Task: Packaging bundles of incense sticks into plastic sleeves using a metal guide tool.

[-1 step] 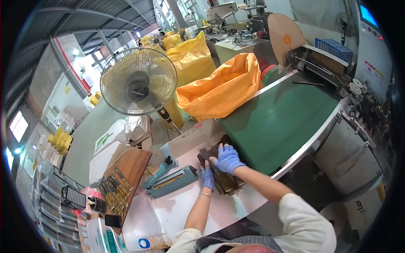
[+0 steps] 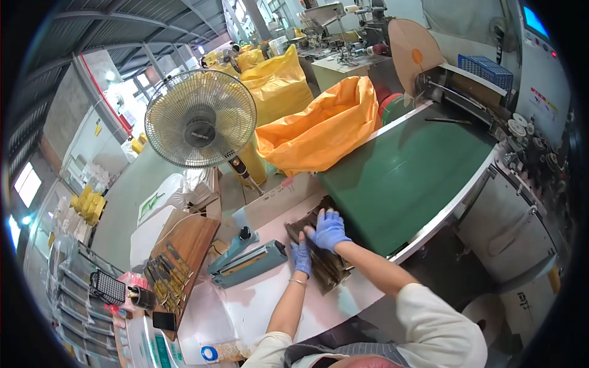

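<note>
A dark brown, creased, film-like bundle (image 2: pixel 324 267) lies on the pale worktop, against the near-left end of the green conveyor belt. It looks like thin plastic bags, but I cannot make out the exact kind. My right hand (image 2: pixel 330 231), in a blue-violet glove with bare fingertips, rests flat across its upper part with fingers spread. Along its left edge lies my left hand (image 2: pixel 301 255), gloved the same way, fingers stretched out and touching the side. Neither hand is closed round anything. My right hand hides part of the bundle's middle.
A blue-grey bar sealer (image 2: pixel 248 265) stands left of my left hand. Beyond it, a wooden board (image 2: pixel 195 236) carries several metal pieces. The green conveyor belt (image 2: pixel 417 178) runs off to the right. An orange bag (image 2: pixel 319 138) gapes behind the worktop, next to a standing fan (image 2: pixel 201 122).
The near end of the brown bundle now looks flatter, longer and more wrinkled. My right hand has shifted slightly left; my left hand stays nearly in place.
</note>
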Action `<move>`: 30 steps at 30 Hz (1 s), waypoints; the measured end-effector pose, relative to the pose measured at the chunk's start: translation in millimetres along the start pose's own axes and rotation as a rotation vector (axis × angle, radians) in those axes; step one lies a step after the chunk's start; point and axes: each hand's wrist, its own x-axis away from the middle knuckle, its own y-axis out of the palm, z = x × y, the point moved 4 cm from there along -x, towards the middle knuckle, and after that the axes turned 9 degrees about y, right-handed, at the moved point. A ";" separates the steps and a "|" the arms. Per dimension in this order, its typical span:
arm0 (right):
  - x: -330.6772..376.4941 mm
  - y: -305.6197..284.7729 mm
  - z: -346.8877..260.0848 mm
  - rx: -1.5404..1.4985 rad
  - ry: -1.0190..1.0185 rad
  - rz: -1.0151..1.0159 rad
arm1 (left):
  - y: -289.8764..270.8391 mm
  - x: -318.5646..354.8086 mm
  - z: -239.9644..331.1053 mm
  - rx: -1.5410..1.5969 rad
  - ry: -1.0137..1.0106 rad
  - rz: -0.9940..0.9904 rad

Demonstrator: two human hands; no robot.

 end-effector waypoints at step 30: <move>-8.6 92.5 78.4 -0.389 0.457 -0.137 | -3.9 9.3 -45.6 0.094 0.163 0.097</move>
